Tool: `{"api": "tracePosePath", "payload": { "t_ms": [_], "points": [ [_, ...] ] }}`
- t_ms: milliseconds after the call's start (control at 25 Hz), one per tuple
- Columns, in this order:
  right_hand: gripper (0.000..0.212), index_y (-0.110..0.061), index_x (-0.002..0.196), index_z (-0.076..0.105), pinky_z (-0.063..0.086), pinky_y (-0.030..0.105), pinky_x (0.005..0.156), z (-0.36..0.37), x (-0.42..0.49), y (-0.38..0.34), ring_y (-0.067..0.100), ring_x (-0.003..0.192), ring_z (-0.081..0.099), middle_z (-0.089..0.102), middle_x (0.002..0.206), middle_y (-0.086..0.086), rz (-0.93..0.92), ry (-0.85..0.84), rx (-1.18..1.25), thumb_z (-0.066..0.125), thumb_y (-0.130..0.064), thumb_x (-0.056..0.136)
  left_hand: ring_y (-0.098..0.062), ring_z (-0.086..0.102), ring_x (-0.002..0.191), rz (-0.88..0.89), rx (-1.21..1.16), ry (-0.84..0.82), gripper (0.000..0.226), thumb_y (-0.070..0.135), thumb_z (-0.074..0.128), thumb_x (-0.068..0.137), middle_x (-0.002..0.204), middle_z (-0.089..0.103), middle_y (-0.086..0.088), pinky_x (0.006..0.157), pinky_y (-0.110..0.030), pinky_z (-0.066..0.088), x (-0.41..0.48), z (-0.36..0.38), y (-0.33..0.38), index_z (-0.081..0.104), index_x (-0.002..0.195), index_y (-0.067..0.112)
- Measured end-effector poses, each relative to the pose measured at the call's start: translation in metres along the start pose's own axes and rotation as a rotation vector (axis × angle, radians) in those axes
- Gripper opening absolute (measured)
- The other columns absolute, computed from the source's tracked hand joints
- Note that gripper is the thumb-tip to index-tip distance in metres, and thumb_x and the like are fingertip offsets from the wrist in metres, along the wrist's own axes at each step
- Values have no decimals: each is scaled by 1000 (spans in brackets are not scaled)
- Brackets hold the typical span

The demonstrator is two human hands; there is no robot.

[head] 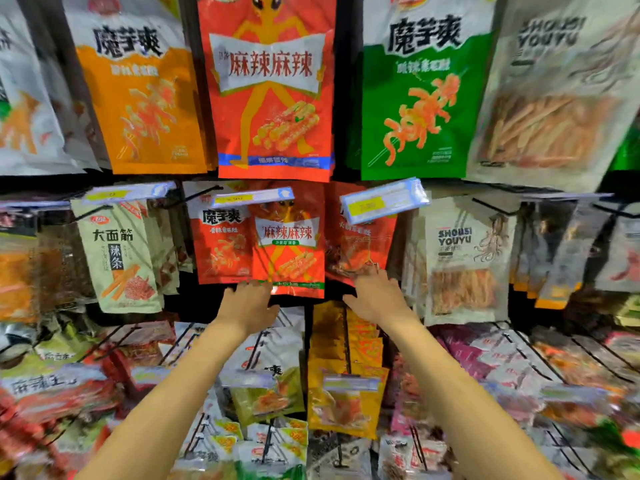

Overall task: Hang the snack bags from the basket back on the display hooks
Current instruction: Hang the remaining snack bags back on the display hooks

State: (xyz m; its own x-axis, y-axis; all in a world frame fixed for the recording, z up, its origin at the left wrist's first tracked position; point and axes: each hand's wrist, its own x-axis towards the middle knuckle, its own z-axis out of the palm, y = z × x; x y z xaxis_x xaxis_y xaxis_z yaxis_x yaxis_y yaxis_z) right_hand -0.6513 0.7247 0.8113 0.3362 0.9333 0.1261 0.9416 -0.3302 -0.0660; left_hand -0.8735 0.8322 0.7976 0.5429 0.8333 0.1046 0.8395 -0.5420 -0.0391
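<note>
Two hands reach up to one red bag [288, 247] in the middle row of the display. Left hand [247, 301] is at that bag's lower left corner, fingers up against its bottom edge; whether they pinch it or only touch it, I cannot tell. Right hand [375, 296] is to the right of the red bag, fingers spread and fairly straight, touching the lower edge of the neighbouring darker red bag [360, 244] and holding nothing that shows.

Directly above the red bag sits a price tag [252, 196] on the front of a hook, and the bag's top is hidden behind it, so whether the hole is already over the hook is unclear. Judging by how it hangs straight and level with its neighbours, it looks on or nearly on, with the hands steadying it.

No basket is in view, so how many bags remain cannot be told. Above the red bag, a row of larger bags hangs full; below it, more hooks carry small packets. At most, this one bag is near done.
</note>
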Motion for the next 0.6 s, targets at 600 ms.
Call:
{"api": "tracePosePath", "payload": {
  "t_ms": [600],
  "points": [
    [56, -7, 142, 35, 43, 36, 97, -20, -7, 65, 32, 126, 46, 43, 140, 16, 25, -49, 437, 52, -34, 96, -27, 58, 115, 112, -299, 32, 59, 49, 47, 96, 125, 63, -11, 86, -42, 54, 15, -21, 92, 41, 143, 13]
  ]
}}
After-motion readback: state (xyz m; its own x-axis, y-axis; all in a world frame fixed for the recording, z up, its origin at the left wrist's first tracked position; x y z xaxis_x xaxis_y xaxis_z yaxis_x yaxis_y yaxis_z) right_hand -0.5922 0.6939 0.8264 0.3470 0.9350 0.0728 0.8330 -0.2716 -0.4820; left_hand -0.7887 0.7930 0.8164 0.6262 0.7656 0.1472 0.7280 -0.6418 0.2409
